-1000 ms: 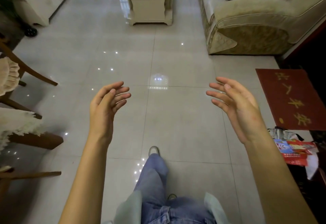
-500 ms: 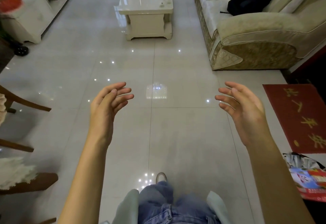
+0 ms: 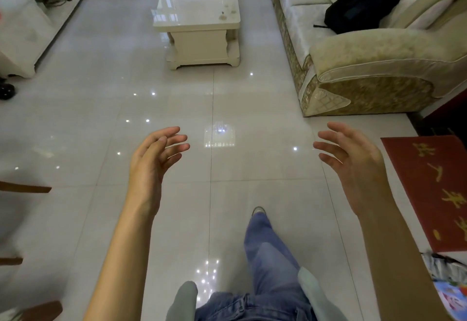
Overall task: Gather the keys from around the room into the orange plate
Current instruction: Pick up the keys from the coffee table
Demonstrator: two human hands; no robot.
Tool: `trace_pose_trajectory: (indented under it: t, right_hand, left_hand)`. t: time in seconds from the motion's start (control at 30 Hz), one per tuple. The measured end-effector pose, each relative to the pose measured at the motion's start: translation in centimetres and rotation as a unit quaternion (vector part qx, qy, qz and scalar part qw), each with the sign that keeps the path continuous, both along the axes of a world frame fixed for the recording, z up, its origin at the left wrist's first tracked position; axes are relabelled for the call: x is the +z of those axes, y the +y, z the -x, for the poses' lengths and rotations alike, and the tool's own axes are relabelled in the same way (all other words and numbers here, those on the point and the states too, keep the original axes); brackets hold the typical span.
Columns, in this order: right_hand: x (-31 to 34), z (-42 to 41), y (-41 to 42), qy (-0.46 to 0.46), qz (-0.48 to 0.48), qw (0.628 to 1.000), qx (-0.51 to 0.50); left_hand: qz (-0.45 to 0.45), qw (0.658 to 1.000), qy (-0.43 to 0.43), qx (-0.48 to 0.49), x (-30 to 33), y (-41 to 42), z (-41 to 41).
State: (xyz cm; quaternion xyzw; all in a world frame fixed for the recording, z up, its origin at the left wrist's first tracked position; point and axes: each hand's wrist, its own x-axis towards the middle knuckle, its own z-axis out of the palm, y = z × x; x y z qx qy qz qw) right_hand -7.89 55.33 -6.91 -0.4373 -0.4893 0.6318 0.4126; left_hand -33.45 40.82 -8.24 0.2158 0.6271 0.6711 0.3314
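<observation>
The left hand (image 3: 151, 166) and the right hand (image 3: 353, 166) are both raised in front of the person at about the same height, well apart, palms turned toward each other. On each, the fingers are spread and only loosely bent; neither hand holds or touches anything. Between the two forearms, one leg in blue jeans (image 3: 270, 252) steps forward, with the toe of a shoe (image 3: 258, 211) showing on the floor.

Under the hands is a glossy pale tiled floor (image 3: 126, 93) that mirrors small points of light. Straight ahead, beyond an open stretch of tiles, stands one cream coffee table (image 3: 199, 17); a few small items lie on its far end, too blurred to name. To the right of the table runs one beige sofa (image 3: 379, 50), its near arm reaching toward the right hand's side, and one black bag (image 3: 361, 7) rests on its seat. On the floor at the right edge, just beside the right forearm, lies one red doormat (image 3: 429, 189) with gold characters. Below it, in the corner, is a heap of colourful printed packaging (image 3: 449, 293).

At the far left stands a white cabinet (image 3: 27, 22), with a dark rounded object on the floor by its foot. Brown wooden furniture parts (image 3: 25, 187) jut in from the left edge.

No keys and no orange plate can be made out anywhere in this view.
</observation>
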Motion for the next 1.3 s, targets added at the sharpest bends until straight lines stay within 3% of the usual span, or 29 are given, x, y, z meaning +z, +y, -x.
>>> trace_pose_trajectory:
  t: [0.27, 0.6, 1.3]
  right_hand:
    - [2.2, 4.1, 17.3, 0.036, -0.010, 0.999, 0.023]
    - [1.6, 9.8, 32.6, 0.047, 0.002, 0.998, 0.051]
    - [1.1, 28.9, 65.3, -0.004, -0.003, 1.000, 0.008]
  left_hand:
    - [0.000, 1.000, 0.021, 0.006, 1.3, 16.5, 4.1]
    - [0.000, 0.999, 0.015, 0.048, 1.8, 29.5, 9.9]
    - [-0.008, 1.000, 0.016, 0.017, 2.9, 64.2, 29.4]
